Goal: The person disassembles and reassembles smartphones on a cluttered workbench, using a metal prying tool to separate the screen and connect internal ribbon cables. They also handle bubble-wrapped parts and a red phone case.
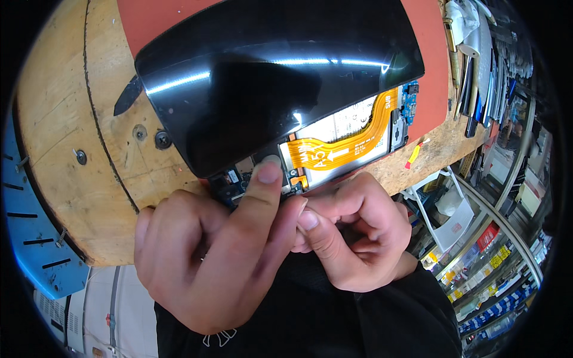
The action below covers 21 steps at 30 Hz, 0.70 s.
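Note:
An opened phone lies on the red mat (149, 24), its glossy black screen (274, 42) tilted over its upper part. An orange ribbon cable (337, 154) crosses the silver battery, with a blue board (409, 102) at the right end. My left hand (209, 256) is curled at the phone's lower left, one fingertip resting on the dark inner parts. My right hand (358, 238) is pinched at the lower edge, against my left hand's fingers; whatever lies between those fingertips is hidden.
The mat sits on a wooden bench (65, 119) with a dark blade (128, 95), screws and a red-yellow piece (415, 153). A blue slotted edge (42, 250) is at left. Tools (474, 77) crowd the upper right; a glass case (495, 256) of small packages stands below them.

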Available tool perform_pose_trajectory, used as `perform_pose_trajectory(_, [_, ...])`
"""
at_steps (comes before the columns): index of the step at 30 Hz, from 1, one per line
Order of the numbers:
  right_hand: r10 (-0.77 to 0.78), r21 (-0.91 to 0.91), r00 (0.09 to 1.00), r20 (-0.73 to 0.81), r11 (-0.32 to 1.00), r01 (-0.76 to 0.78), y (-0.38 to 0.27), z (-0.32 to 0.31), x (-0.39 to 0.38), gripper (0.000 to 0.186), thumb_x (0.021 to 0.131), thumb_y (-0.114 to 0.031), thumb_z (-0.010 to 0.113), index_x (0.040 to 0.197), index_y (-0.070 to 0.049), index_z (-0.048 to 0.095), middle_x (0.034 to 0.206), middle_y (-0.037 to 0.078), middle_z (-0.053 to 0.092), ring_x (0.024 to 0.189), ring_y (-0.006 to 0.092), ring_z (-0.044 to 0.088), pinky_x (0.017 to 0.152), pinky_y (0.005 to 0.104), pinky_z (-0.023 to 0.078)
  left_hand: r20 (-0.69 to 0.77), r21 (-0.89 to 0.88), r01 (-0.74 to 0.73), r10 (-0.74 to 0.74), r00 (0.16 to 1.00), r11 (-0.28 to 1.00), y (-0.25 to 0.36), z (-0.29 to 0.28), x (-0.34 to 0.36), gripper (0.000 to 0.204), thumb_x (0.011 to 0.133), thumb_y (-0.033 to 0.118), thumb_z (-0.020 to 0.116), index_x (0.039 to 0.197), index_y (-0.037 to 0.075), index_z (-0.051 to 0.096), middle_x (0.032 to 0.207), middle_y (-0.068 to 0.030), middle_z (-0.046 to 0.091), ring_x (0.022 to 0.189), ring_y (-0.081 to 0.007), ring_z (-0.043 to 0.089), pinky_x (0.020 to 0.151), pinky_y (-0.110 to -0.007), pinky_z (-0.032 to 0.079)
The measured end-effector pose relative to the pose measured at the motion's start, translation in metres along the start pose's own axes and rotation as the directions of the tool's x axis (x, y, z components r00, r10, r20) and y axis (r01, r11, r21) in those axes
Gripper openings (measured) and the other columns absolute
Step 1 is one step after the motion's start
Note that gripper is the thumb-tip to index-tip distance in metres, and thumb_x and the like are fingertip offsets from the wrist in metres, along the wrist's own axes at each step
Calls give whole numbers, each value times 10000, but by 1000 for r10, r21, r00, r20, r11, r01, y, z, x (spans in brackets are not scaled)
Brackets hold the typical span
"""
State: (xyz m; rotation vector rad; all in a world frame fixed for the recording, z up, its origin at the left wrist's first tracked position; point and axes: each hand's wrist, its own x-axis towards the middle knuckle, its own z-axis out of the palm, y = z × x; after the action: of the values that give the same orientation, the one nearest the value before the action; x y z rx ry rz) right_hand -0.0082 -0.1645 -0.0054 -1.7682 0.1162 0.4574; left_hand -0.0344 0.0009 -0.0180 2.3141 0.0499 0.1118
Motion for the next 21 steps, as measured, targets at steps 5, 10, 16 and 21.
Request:
perform_pose_trajectory(5, [-188, -189, 980, 64, 962, 197, 3, -5, 0, 159, 832, 58, 801, 952, 44, 697, 699, 78, 703, 589, 115, 692, 543, 239, 518, 32, 13, -2, 1, 999, 1000, 0, -2, 0, 526, 662, -89, 901, 1156, -25, 734, 786, -51, 598, 605, -96, 527, 464, -209, 405])
perform_pose_trajectory(10, [-263, -340, 939, 220, 882, 327, -5, -12, 2, 313, 742, 48, 828, 1031, 58, 708, 814, 137, 708, 633, 241, 712, 580, 297, 564, 67, 17, 3, -4, 998, 1000, 1, -7, 2, 517, 661, -70, 909, 1146, -29, 733, 794, -59, 614, 615, -109, 507, 463, -221, 396])
perform_pose_trajectory(16, [-401, -492, 880, 254, 730, 475, -2, -8, 3, 249, 775, 53, 772, 1008, 73, 687, 765, 145, 698, 604, 224, 711, 554, 278, 554, 60, 44, -72, 69, 996, 996, -5, -6, 0, 490, 657, -24, 917, 1110, -31, 729, 900, -77, 697, 628, -122, 505, 481, -232, 395])
perform_pose_trajectory(21, [-487, -447, 853, 189, 731, 516, 9, -3, 3, 200, 774, 61, 760, 956, 75, 680, 706, 137, 684, 577, 215, 703, 551, 265, 551, 105, -16, -94, 95, 990, 995, -10, -10, 0, 500, 670, -29, 885, 1137, -46, 706, 1011, -98, 736, 636, -132, 522, 507, -233, 419])
